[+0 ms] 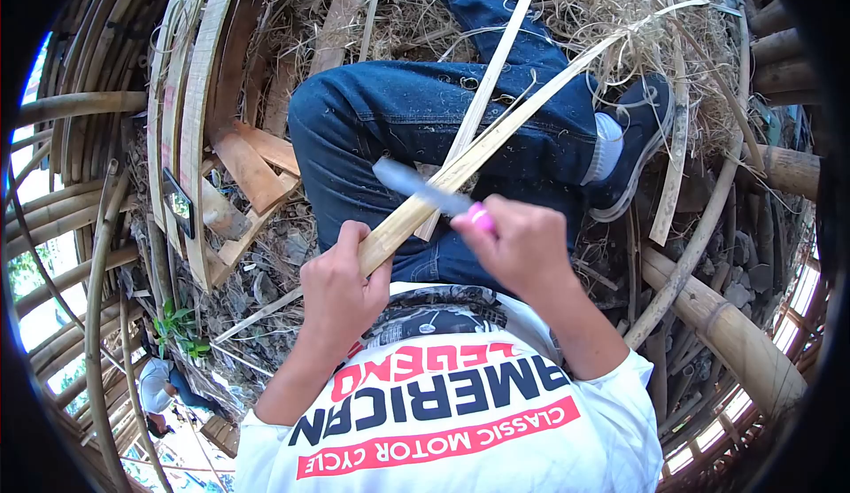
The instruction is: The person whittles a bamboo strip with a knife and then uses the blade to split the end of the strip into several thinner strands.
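A long pale bamboo strip (509,121) runs from my left hand (343,289) up to the right across my jeans. The fingers of that hand are wrapped round its lower end. In my right hand (518,243) is a knife (421,187) with a pink handle, its blade lying across the strip and a little blurred. Beneath, a second thin strip (496,63) crosses the first over my lap. Small shavings are scattered on the jeans (390,108).
Curly shavings (655,15) cover the ground ahead. Wooden planks (190,112) and a phone (178,202) are at the left, a thick bamboo pole (722,325) at the right. Another person (159,387) is at the lower left, beyond the bamboo poles.
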`<state>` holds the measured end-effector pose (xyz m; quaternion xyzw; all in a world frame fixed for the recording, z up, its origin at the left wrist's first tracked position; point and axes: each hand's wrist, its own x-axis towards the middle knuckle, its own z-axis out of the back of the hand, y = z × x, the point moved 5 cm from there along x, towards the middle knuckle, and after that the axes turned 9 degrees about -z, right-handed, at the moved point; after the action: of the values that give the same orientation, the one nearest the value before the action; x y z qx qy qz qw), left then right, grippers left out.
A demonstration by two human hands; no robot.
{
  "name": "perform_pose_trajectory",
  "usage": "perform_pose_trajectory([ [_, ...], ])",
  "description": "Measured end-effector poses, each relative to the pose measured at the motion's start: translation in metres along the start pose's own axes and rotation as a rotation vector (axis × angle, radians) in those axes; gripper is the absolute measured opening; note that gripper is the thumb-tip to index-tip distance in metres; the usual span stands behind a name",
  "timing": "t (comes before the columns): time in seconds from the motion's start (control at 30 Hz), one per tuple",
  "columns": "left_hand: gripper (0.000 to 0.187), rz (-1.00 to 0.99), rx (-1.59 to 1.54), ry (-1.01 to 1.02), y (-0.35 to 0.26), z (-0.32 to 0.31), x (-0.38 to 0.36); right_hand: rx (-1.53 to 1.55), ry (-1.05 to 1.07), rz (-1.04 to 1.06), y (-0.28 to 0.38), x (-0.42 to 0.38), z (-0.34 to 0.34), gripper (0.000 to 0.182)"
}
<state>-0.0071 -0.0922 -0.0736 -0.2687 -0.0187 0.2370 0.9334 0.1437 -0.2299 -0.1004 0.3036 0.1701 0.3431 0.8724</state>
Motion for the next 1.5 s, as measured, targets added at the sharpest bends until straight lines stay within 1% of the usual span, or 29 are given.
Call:
perform_pose_trajectory([
  [0.03, 0.021, 0.000, -0.001, -0.001, 0.001, 0.000, -0.002, -0.046, -0.058, -0.043, -0.012, 0.004, 0.002, 0.048],
  [0.07, 0.021, 0.010, -0.006, 0.006, 0.004, 0.000, -0.004, -0.101, -0.080, -0.146, -0.032, 0.012, 0.006, 0.047],
  [0.1, 0.021, 0.022, -0.011, 0.014, 0.005, 0.000, -0.007, -0.027, -0.047, -0.191, -0.046, 0.018, 0.011, 0.047],
  [0.17, 0.021, 0.024, -0.026, 0.019, 0.003, 0.000, -0.008, -0.021, -0.021, -0.152, -0.040, 0.016, 0.012, 0.046],
  [0.23, 0.021, 0.023, -0.045, 0.025, -0.002, 0.001, -0.005, 0.020, 0.001, -0.036, -0.011, 0.006, 0.009, 0.046],
  [0.27, 0.021, -0.002, -0.036, -0.017, -0.005, 0.005, -0.003, 0.017, 0.065, 0.034, 0.003, 0.000, 0.006, 0.046],
  [0.3, 0.021, -0.024, -0.025, -0.057, -0.008, 0.009, -0.002, 0.053, 0.123, 0.025, 0.009, -0.001, 0.003, 0.047],
  [0.37, 0.022, -0.022, -0.008, -0.035, -0.005, 0.009, -0.004, 0.044, 0.001, -0.045, -0.008, 0.009, 0.005, 0.046],
  [0.43, 0.022, -0.023, 0.013, -0.017, -0.003, 0.007, -0.006, 0.104, 0.026, -0.239, -0.034, 0.024, 0.012, 0.046],
  [0.5, 0.024, 0.022, -0.036, 0.014, -0.002, 0.002, -0.008, 0.061, 0.021, -0.172, -0.024, 0.017, 0.009, 0.046],
  [0.57, 0.024, 0.007, -0.024, 0.009, -0.002, 0.004, -0.007, 0.091, 0.067, -0.021, -0.005, 0.003, 0.004, 0.045],
  [0.63, 0.025, -0.005, -0.015, -0.005, -0.002, 0.004, -0.007, 0.083, 0.081, -0.031, -0.014, 0.010, 0.007, 0.047],
  [0.7, 0.025, -0.010, -0.040, -0.003, -0.002, 0.002, -0.008, 0.117, 0.008, -0.304, -0.045, 0.027, 0.018, 0.048],
  [0.77, 0.025, -0.004, -0.043, 0.006, -0.001, 0.001, -0.010, 0.198, 0.026, -0.315, -0.045, 0.025, 0.017, 0.048],
  [0.83, 0.025, -0.014, -0.050, 0.014, 0.000, 0.002, -0.007, 0.163, 0.059, -0.123, -0.022, 0.012, 0.011, 0.049],
  [0.87, 0.025, -0.017, -0.041, 0.014, 0.002, 0.003, -0.007, 0.219, 0.115, -0.121, -0.021, 0.008, 0.006, 0.050],
  [0.9, 0.025, -0.016, -0.035, 0.014, 0.003, 0.004, -0.007, 0.217, 0.114, -0.127, -0.027, 0.011, 0.007, 0.050],
  [0.97, 0.026, 0.012, -0.053, 0.016, 0.003, 0.001, -0.007, 0.179, -0.031, -0.275, -0.053, 0.028, 0.018, 0.048],
  [1.0, 0.026, 0.008, -0.059, 0.026, 0.001, -0.001, -0.007, 0.208, 0.022, -0.356, -0.063, 0.034, 0.021, 0.047],
  [1.03, 0.026, 0.002, -0.064, 0.036, 0.000, -0.002, -0.007, 0.215, 0.028, -0.349, -0.057, 0.032, 0.020, 0.047],
  [1.1, 0.026, 0.012, -0.058, 0.051, 0.002, 0.000, -0.007, 0.170, 0.060, -0.249, -0.038, 0.020, 0.017, 0.049],
  [1.13, 0.026, -0.002, -0.059, 0.030, 0.003, 0.002, -0.008, 0.180, 0.093, -0.151, -0.030, 0.015, 0.015, 0.050],
  [1.17, 0.026, -0.017, -0.064, 0.010, 0.004, 0.003, -0.010, 0.177, 0.091, -0.158, -0.034, 0.015, 0.014, 0.050],
  [1.23, 0.027, -0.012, -0.071, 0.013, 0.005, 0.000, -0.009, 0.228, -0.097, -0.236, -0.053, 0.027, 0.024, 0.050],
  [1.27, 0.028, -0.006, -0.095, 0.032, 0.005, -0.004, -0.010, 0.144, -0.057, -0.373, -0.064, 0.036, 0.034, 0.050],
  [1.3, 0.028, 0.004, -0.117, 0.053, 0.004, -0.008, -0.013, 0.157, -0.016, -0.357, -0.069, 0.038, 0.034, 0.051],
  [1.37, 0.029, 0.023, -0.125, 0.081, 0.006, -0.010, -0.015, 0.134, -0.023, -0.218, -0.050, 0.027, 0.024, 0.050],
  [1.43, 0.023, 0.015, -0.091, 0.068, 0.008, -0.006, -0.016, 0.122, 0.073, -0.139, -0.035, 0.015, 0.013, 0.048],
  [1.5, 0.023, 0.006, -0.080, 0.079, 0.011, -0.008, -0.016, 0.078, -0.046, -0.195, -0.052, 0.025, 0.017, 0.049],
])
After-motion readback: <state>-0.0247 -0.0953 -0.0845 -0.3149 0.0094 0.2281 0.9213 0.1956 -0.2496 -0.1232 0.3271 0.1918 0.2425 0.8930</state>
